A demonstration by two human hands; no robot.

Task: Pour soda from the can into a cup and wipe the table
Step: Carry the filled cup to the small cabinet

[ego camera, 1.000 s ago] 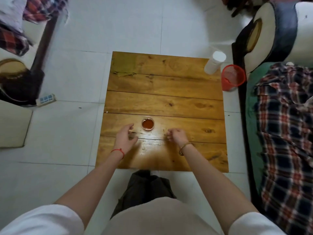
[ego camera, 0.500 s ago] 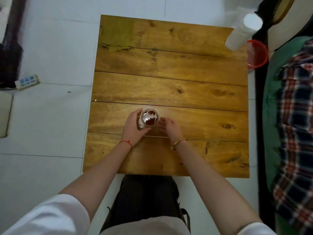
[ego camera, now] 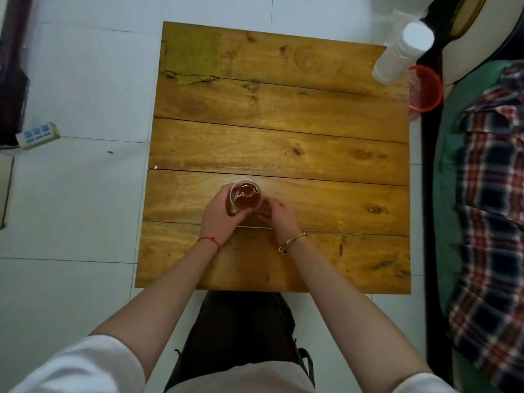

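A clear cup (ego camera: 245,197) of brown drink stands on the wooden table (ego camera: 283,143), on the second plank from the near edge and a little left of the middle. The left hand (ego camera: 219,215) wraps around its left side — fingers curled against the wall, thumb hidden behind the rim. The right hand (ego camera: 279,215) sits just beside the cup on the right, its fingers bent toward the base; whether they actually grip the cup or only touch it I cannot tell, since the cup and the fingers overlap from above. A red string (ego camera: 211,241) circles the left wrist and a gold bangle (ego camera: 293,241) the right.

At the far left corner of the table lies a green cloth (ego camera: 192,59), flat, its near edge ragged. At the far right corner stands a white bottle (ego camera: 402,52), capped, well apart from the cup. A red basket (ego camera: 425,89) is on the floor just beyond that corner, beside a plaid blanket (ego camera: 493,194) along the right. A power strip (ego camera: 38,134) lies on the white tiles to the left — well clear of the table.
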